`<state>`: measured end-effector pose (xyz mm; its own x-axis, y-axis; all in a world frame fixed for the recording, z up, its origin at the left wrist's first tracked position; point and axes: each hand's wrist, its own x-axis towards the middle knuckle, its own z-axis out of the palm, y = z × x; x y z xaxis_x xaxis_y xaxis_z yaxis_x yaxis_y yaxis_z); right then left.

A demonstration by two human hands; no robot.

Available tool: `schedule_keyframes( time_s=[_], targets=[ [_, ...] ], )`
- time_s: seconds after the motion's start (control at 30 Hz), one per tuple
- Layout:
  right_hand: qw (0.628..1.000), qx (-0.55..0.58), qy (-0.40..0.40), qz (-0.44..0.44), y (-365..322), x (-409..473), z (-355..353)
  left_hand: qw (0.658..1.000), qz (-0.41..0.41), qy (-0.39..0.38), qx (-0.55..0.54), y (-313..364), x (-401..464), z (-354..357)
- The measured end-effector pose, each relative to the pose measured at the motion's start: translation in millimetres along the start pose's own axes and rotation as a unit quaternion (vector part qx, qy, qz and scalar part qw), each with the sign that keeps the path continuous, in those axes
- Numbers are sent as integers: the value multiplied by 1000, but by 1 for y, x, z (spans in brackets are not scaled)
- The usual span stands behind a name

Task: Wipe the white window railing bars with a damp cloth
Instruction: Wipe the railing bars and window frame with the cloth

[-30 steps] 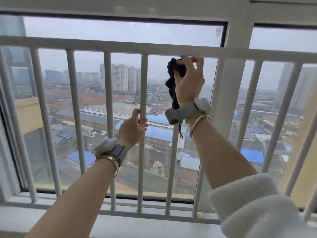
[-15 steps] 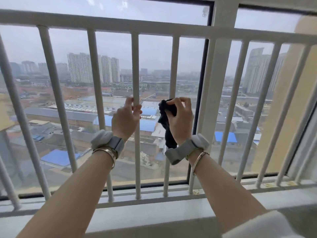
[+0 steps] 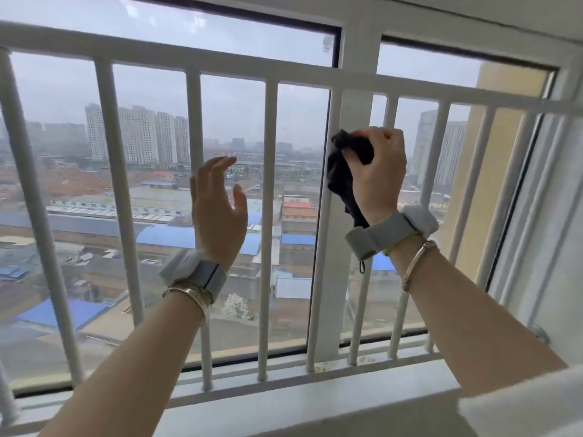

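A white window railing (image 3: 220, 69) of upright bars under a top rail spans the frame, with a grey city skyline behind the glass. Right of centre, the right hand (image 3: 380, 171) grips a bunched black cloth (image 3: 342, 171) against an upright bar (image 3: 331, 216) that stands in front of the wide white window post (image 3: 356, 99); a tail of the cloth hangs down past the wrist. Near the middle, the left hand (image 3: 217, 203) is raised with its fingers spread and relaxed, holding nothing, between two bars. Each wrist wears a grey padded band and a metal bangle. A white sleeve (image 3: 520, 408) shows at the lower right, above the pale sill (image 3: 284, 405).
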<state>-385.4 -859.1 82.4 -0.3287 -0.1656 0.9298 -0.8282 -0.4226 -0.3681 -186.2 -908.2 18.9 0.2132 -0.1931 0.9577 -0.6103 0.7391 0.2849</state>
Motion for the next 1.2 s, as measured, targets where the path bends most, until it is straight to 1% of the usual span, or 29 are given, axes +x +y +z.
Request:
schedule_keyframes(
  time_s=[0.03,0.1,0.17,0.2,0.37,0.43,0.5,0.57,0.63,0.7,0.77,0.83,0.93,1.07,1.2],
  targets=[
    [1000,-3,0,-9,0,10,5,999,-2,-31,-29,7,3,9],
    [1000,6,-5,-21,-4,28,18,991,-50,-102,-70,20,9,26],
    [999,15,-23,-30,-8,38,34,981,-94,-153,-68,26,13,39],
    [999,16,-30,-35,-7,42,41,979,-104,-163,-63,26,14,46],
    [997,63,9,-39,9,22,58,978,-110,-152,-95,15,7,58],
    [997,63,1,-46,21,4,59,978,-108,-147,-97,12,7,62],
    [996,50,-28,-62,27,-8,56,978,-109,-149,-96,10,6,63],
    [996,56,-44,-47,25,3,53,979,-107,-148,-92,11,6,62],
    [996,79,-29,-24,18,18,52,980,-111,-143,-80,12,5,64],
    [996,86,-4,-24,14,22,55,982,-109,-133,-75,11,4,65],
    [996,84,6,-39,17,8,59,984,-102,-125,-78,11,1,64],
    [995,86,-5,-42,27,-13,60,985,-99,-116,-74,9,-7,64],
    [994,81,-35,-56,45,-51,56,981,-122,-128,-75,4,-43,60],
    [992,95,-72,-47,66,-108,51,962,-187,-181,-77,-12,-117,53],
    [988,104,-111,-28,88,-171,46,954,-203,-207,-77,-25,-164,44]
  ],
)
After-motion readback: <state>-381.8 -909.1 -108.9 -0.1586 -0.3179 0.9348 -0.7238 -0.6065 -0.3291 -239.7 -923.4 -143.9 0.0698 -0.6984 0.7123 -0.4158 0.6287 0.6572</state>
